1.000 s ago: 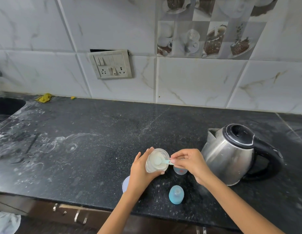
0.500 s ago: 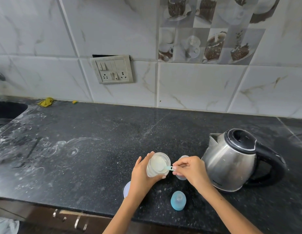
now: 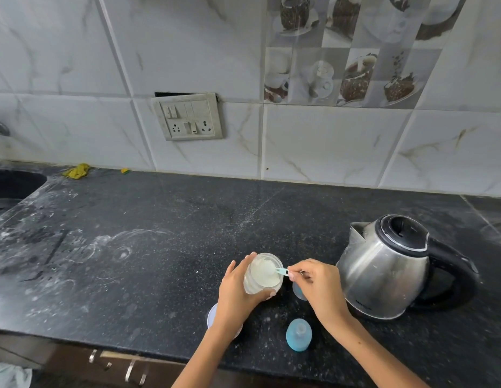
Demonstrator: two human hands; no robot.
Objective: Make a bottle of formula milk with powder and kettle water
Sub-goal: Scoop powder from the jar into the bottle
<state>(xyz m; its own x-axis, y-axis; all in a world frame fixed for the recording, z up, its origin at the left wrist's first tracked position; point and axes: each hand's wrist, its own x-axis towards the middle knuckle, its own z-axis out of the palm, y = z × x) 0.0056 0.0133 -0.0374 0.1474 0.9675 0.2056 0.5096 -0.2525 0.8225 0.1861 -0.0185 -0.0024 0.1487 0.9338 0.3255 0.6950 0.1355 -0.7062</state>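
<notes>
A clear powder jar (image 3: 262, 274) is clasped in the left hand's (image 3: 238, 292) grip, left of the kettle (image 3: 383, 270). A teal scoop (image 3: 280, 271) is pinched by the right hand (image 3: 317, 287), dipped into the jar's powder, above the tabletop (image 3: 159, 247).

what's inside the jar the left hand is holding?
White powder fills the clear jar, with the bowl of a light blue scoop dipped in, pinched by the right hand. The left hand covers the jar's near wall, so powder depth is hidden.
</notes>
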